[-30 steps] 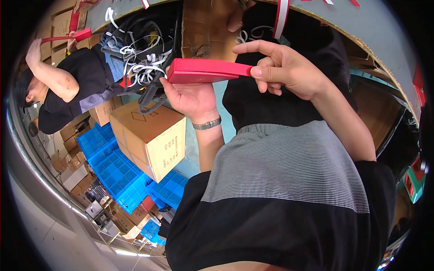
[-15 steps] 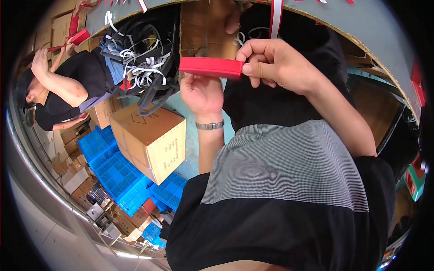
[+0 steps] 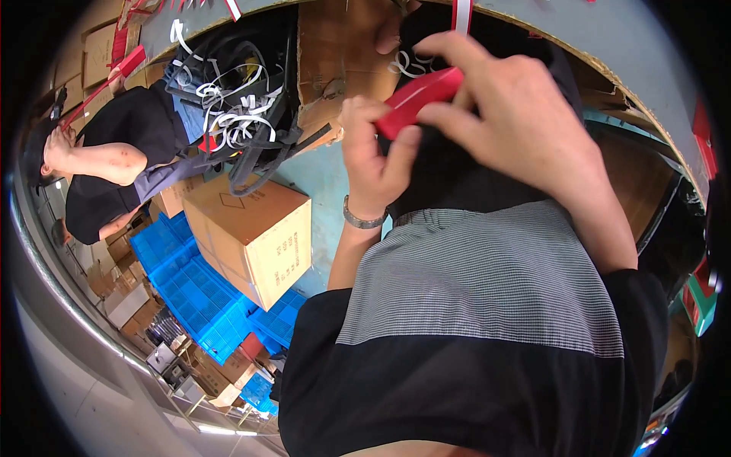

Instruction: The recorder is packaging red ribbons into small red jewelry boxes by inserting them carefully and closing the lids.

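Note:
A slim red box (image 3: 417, 102), slightly blurred and tilted with its right end higher, is in front of my body. My left hand (image 3: 373, 156) pinches its left end between thumb and fingers, and a metal-banded watch circles that wrist. Over the right end hovers my right hand (image 3: 514, 107), smeared by motion. Its thumb lies along the box's lower edge, while its index finger stretches out above, apart from the thumb. Whether the right fingers touch the box cannot be made out. Beyond the hands hangs a red and white ribbon (image 3: 461, 17) from the table edge.
A grey table (image 3: 525, 14) curves across the top. To the left are a black bin (image 3: 285, 46) heaped with white strips (image 3: 244, 114), a brown carton (image 3: 251, 228) and blue crates (image 3: 198, 293). A co-worker (image 3: 114, 160) at far left holds a red item (image 3: 131, 62).
The red box has gone from nearly level to tilted and moved right. My left hand now pinches it from the side instead of underneath; my right hand has spread and risen over it.

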The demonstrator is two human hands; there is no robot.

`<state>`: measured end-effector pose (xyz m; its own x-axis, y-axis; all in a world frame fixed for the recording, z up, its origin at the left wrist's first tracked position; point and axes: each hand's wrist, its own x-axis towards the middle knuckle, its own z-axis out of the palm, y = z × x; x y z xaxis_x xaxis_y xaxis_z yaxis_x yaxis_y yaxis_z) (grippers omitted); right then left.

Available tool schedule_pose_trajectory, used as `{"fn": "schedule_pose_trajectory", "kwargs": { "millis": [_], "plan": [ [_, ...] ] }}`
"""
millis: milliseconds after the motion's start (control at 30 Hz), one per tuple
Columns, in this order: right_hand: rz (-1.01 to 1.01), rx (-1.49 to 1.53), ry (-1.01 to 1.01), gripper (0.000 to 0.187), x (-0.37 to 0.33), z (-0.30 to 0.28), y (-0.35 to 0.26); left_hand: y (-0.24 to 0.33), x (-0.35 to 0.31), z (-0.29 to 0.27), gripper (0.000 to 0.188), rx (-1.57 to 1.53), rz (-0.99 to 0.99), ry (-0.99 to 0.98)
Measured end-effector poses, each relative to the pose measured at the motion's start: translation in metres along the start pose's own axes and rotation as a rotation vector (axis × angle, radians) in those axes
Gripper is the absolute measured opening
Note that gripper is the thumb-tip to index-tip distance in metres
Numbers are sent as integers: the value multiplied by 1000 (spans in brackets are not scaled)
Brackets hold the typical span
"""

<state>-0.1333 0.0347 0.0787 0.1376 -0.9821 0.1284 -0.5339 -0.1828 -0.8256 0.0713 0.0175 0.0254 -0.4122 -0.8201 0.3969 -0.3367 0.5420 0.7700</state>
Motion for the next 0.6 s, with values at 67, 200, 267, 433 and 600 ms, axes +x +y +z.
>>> {"fn": "schedule_pose_trajectory", "kwargs": {
  "millis": [67,200,267,433,600],
  "plan": [
    [131,-19,103,22,1,-10,8,1,-5,-7,26,-142,-130,103],
    [42,399,111,23,1,16,44,5,-8,-5,26,-262,-184,73],
    [209,898,-111,18,-1,32,44,3,-10,0,26,-354,-196,96],
    [221,1069,-176,15,-5,47,56,8,-9,-4,20,-831,-325,118],
    [204,988,-145,11,-8,46,54,17,-3,-9,15,-432,-460,-2]
  ]
}}
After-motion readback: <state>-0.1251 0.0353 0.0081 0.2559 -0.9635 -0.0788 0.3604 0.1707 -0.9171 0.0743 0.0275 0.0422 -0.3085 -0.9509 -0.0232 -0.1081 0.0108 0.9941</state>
